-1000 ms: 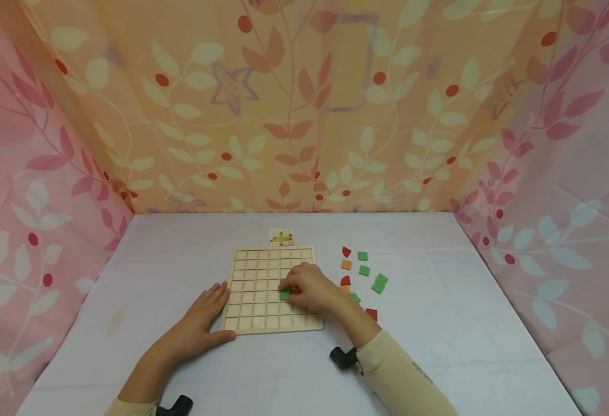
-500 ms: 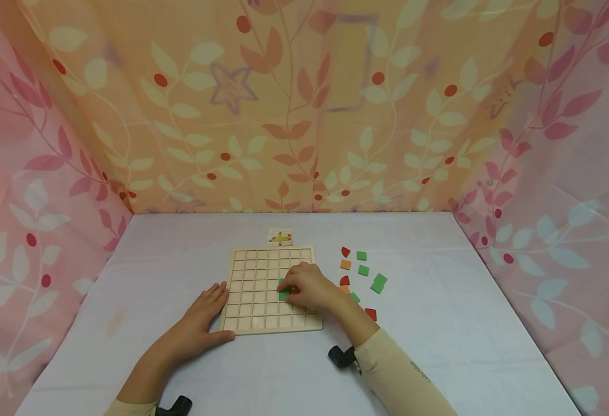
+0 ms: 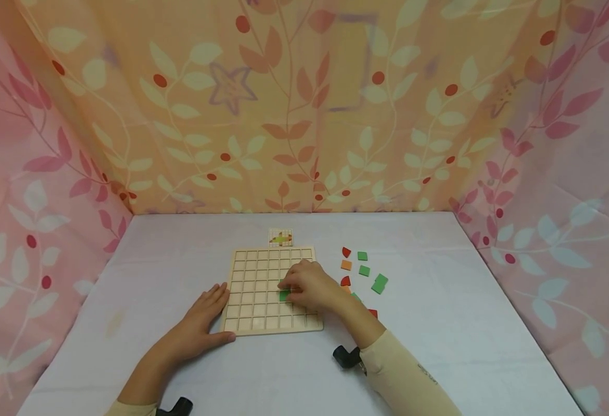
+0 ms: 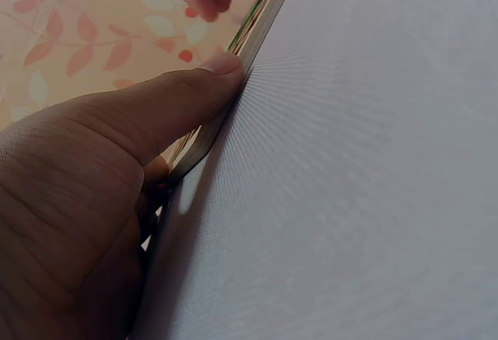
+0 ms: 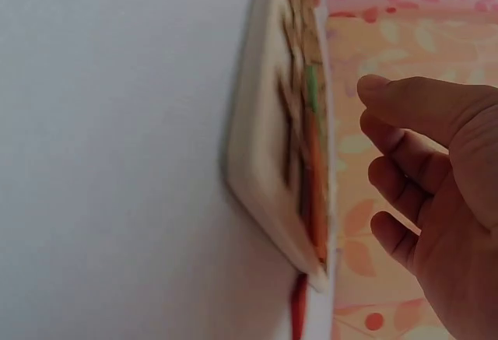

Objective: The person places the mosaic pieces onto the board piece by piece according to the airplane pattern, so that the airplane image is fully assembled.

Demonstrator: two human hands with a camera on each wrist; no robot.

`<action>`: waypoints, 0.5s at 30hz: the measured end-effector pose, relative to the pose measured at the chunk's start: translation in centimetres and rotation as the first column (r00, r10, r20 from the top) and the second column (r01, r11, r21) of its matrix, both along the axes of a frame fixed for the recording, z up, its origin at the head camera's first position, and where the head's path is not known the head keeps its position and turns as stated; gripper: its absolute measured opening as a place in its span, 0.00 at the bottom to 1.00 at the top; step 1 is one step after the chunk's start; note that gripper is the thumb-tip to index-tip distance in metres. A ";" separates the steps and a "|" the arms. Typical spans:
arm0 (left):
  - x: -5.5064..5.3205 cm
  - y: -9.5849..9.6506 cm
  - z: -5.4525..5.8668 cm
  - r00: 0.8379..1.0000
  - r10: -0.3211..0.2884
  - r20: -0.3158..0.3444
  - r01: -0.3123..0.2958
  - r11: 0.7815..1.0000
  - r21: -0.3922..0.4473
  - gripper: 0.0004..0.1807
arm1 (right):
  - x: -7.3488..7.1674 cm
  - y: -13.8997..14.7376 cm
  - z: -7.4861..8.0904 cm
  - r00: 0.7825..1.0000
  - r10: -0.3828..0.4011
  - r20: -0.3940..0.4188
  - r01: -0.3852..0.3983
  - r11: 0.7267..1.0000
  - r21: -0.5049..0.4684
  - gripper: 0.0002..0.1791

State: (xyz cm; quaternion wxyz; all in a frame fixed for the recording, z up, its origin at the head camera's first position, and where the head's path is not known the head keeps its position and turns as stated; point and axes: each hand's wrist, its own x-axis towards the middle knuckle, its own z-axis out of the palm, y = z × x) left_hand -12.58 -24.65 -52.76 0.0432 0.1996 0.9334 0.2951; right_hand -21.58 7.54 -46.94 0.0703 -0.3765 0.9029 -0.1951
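A pale wooden grid board point(image 3: 255, 309) lies on the white table. My left hand point(image 3: 200, 323) rests at its left front corner, straight fingers along the left side and thumb on the front edge; the thumb point(image 4: 222, 68) shows on that edge in the left wrist view. Over the board's right half is my right hand point(image 3: 309, 286), fingers loosely bent. In the right wrist view the fingers point(image 5: 393, 235) stand apart from the board, and no piece shows between them. A green tile point(image 3: 284, 296) sits in the grid under this hand, and an orange piece point(image 5: 315, 192) lies nearer the right edge.
Right of the board lie loose green tiles point(image 3: 364, 270), orange tiles point(image 3: 346, 264) and red pieces point(image 3: 346, 252). A small pattern card point(image 3: 281, 237) touches the board's far edge. Patterned curtains point(image 3: 304, 144) enclose the table point(image 3: 439, 323) at the back and sides.
Green that showed just above the visible tile in the grid is now hidden at the right fingers. The right hand and forearm have shifted slightly; the left hand stays in place.
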 end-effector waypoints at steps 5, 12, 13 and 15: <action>0.0 0.0 0.1 1.000 -0.009 -0.011 0.009 1.000 -0.004 0.60 | 0.5 1.6 2.2 1.000 -0.006 -0.021 0.004 0.997 -0.079 0.15; -0.1 0.0 0.1 1.000 -0.008 -0.010 0.008 1.000 0.001 0.60 | 1.2 5.2 4.3 0.995 -0.043 -0.087 0.031 0.991 -0.132 0.15; -0.1 0.0 0.1 1.000 -0.009 -0.009 0.009 1.000 -0.001 0.60 | 1.3 5.8 4.4 0.994 -0.054 -0.095 0.041 0.990 -0.135 0.15; -0.1 0.0 0.0 1.000 -0.010 -0.007 0.010 1.000 -0.001 0.60 | 1.4 6.9 4.5 0.993 -0.075 -0.090 0.061 0.987 -0.150 0.15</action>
